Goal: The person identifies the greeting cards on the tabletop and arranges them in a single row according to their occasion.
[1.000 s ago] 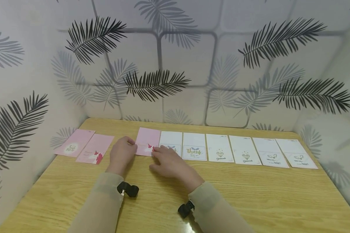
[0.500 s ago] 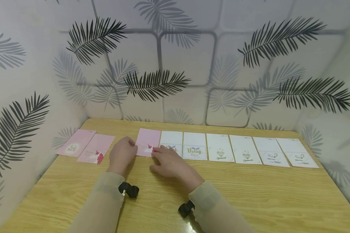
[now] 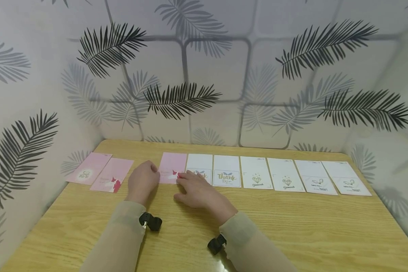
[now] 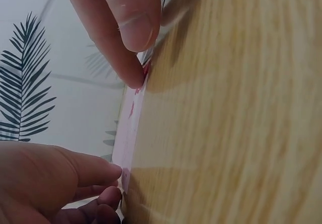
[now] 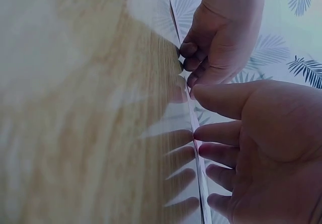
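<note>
In the head view a pink card (image 3: 172, 166) with a red-and-white print lies on the wooden table. My left hand (image 3: 142, 181) is at its left edge, with thumb and index fingertip together there in the left wrist view; the other fingers curl under. From the right, my right hand (image 3: 198, 190) reaches in, fingers extended and spread. Its index fingertip touches the pink card's lower right corner, while other fingertips lie over the neighbouring white "Thank you" card (image 3: 199, 160). In the right wrist view the thumb of this hand stands apart from the fingers.
Two pink cards, one with a pale round print (image 3: 90, 166) and one with a red print (image 3: 112, 173), lie at the left. Rightward runs a row of white cards, including a second thank-you card (image 3: 226, 170), diamond cards (image 3: 256, 172) and heart cards (image 3: 346, 177). A leaf-patterned wall stands behind.
The pink card between my hands has slid slightly toward me and straightened in line with the white row. My left hand has shifted slightly with it; the right hand stays nearly still.
</note>
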